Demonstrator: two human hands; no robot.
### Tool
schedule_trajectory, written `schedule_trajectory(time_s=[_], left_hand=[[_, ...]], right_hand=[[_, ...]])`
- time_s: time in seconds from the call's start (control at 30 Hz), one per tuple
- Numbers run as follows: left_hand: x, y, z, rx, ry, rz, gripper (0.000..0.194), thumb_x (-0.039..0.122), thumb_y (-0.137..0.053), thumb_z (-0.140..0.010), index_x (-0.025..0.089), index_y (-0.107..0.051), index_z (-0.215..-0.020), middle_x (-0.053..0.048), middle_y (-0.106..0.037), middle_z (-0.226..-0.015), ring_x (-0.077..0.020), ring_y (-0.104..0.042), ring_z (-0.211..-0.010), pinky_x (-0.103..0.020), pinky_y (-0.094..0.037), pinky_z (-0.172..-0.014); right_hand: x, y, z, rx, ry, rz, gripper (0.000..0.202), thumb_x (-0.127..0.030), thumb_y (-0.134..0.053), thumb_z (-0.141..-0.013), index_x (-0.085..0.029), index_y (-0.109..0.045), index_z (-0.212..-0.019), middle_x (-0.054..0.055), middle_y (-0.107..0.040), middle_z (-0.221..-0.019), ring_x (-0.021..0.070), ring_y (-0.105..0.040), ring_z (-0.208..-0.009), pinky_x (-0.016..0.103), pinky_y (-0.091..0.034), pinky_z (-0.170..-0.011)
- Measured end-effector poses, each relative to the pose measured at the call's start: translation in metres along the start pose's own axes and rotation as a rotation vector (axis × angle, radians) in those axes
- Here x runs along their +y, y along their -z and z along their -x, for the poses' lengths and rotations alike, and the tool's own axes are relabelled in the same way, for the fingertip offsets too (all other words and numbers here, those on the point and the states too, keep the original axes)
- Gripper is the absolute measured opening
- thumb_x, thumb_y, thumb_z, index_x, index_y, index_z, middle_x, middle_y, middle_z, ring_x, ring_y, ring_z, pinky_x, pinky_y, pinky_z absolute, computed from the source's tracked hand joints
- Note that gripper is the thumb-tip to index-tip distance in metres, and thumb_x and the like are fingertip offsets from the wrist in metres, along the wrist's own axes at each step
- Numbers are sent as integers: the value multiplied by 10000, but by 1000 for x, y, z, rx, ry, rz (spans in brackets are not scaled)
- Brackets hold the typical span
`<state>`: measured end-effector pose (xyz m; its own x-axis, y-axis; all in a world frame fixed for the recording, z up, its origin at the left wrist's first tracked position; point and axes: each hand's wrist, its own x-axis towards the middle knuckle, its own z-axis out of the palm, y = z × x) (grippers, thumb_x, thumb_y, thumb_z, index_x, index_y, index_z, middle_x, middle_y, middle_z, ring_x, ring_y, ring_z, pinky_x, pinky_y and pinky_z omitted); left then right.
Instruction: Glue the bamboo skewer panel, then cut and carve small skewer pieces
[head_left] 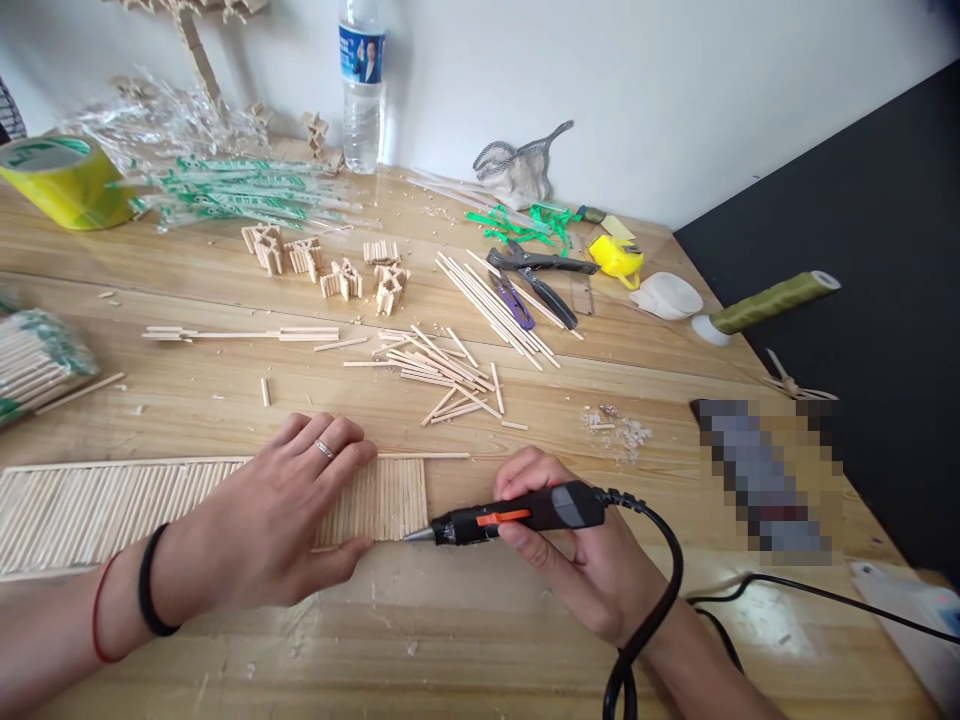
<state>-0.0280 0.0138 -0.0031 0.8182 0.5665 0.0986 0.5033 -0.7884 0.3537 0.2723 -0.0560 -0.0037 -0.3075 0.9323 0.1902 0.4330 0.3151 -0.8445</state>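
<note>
My left hand (289,510) lies across a long panel of wooden sticks (397,495) laid side by side. Its thumb is at the near edge and its fingers reach toward the far edge, steadying the panel against the table. Held in my right hand (577,550) is a black corded hot glue pen (517,512) with an orange trigger. Its metal tip meets the panel's near right corner. Along the far edge runs a thin stick (448,456), extending past the last crosspieces. Part of the panel is hidden beneath my left hand.
Behind the panel lie loose short sticks (435,370), longer sticks (480,305), pliers (551,295) and small stick assemblies (341,280). Farther back are a water bottle (362,100) and tape roll (67,180). A black cord (664,590) loops by my right wrist; a blurred object (765,480) sits right.
</note>
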Motion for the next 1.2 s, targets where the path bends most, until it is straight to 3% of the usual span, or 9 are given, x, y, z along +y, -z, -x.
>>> schedule_trajectory(time_s=[0.53, 0.83, 1.2], left_hand=[[1, -1, 0, -8, 15, 6, 467, 434, -636, -906, 150, -557, -1268, -139, -609, -1201, -321, -566, -1072, -524, -439, -980], [0, -2, 0, 16, 4, -9, 491, 441, -655, -891, 149, -565, -1275, -134, -615, -1196, -319, -575, -1074, -516, -442, -984], [0, -3, 1, 20, 27, 15, 477, 448, -654, -885, 163, -585, -1262, -125, -621, -1208, -325, -578, -1097, -517, -439, -997]], right_hand=[[-2, -9, 2, 92, -41, 110, 68, -215, -585, -991, -248, -545, -1035, 40, -623, -948, 192, -643, -879, 316, -521, -762], [-5, -22, -5, 310, 21, 228, 126, -182, -639, -952, -250, -556, -1018, 42, -624, -951, 206, -646, -882, 329, -520, -760], [5, -12, 2, 319, -2, 200, 78, -218, -589, -975, -248, -545, -1032, 57, -607, -973, 232, -625, -945, 377, -498, -814]])
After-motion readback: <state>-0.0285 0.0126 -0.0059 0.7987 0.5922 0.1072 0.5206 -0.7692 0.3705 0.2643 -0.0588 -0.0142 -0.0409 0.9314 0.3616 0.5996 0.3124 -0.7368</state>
